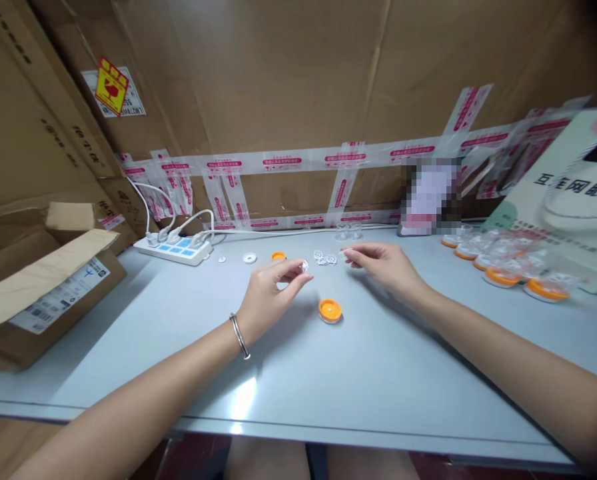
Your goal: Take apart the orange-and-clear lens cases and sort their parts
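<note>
While your left hand [274, 291] is pinching a small white part [305, 267], your right hand [381, 267] is pinching a thin pale piece [344, 253], both nearly closed; orange disc [330, 311] is sitting between the hands, nearer you

On the table [353, 380], small parts [324, 259] lie between the left hand [274, 288] and the right hand [386, 265], a round base [330, 311] nearer. A carton [3, 347] sits left, a power strip [176, 251] beyond it; cups [502, 277] stand right, beside a bag [553, 233]. Behind, cardboard [288, 80] spans the far side.
</note>
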The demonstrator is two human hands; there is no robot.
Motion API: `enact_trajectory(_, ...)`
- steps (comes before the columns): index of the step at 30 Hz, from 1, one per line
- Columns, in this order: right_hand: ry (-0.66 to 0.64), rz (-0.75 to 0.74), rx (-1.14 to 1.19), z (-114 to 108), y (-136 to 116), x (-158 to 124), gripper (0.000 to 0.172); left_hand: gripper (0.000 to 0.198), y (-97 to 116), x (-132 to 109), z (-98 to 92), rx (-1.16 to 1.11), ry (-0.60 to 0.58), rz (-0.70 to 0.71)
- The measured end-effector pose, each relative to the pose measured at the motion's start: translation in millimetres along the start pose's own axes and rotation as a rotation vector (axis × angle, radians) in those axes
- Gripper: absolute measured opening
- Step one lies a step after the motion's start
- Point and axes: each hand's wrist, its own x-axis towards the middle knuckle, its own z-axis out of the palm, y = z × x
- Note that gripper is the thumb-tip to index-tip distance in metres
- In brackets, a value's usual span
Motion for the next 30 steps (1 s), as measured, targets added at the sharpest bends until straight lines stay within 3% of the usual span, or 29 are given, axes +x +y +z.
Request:
enact_trajectory(3,-0.034,-0.009,-0.216,-0.2,11.9,11.1,0.022,0.015,-0.4,-0.8,2.9,0.029,-0.013,-0.006)
enact_trajectory(6,-0.067,-0.042,-0.280,8.5,12.9,11.2,0.018,0.016,-0.4,-1.4,4.1,0.041,0.001,-0.014)
enact_trajectory(15,-0.071,0.118,0.085,20.3,16.0,15.5,0.024,0.017,-1.0,-2.6,4.8,0.046,-0.025,-0.014)
enact_trajectory(19,-0.071,0.108,0.134,17.5,0.2,5.9,0.024,0.018,-1.0,-3.3,4.2,0.069,-0.027,0.017)
enact_trajectory(25,-0.411,-0.065,0.210,23.4,-36.0,-33.9,0.024,0.017,0.7,-4.7,4.3,0.096,-0.020,0.118)
enact_trajectory(30,-0.414,-0.068,0.297,32.8,-39.7,-47.4,0.025,0.022,0.7,-5.1,4.7,0.073,0.033,0.210)
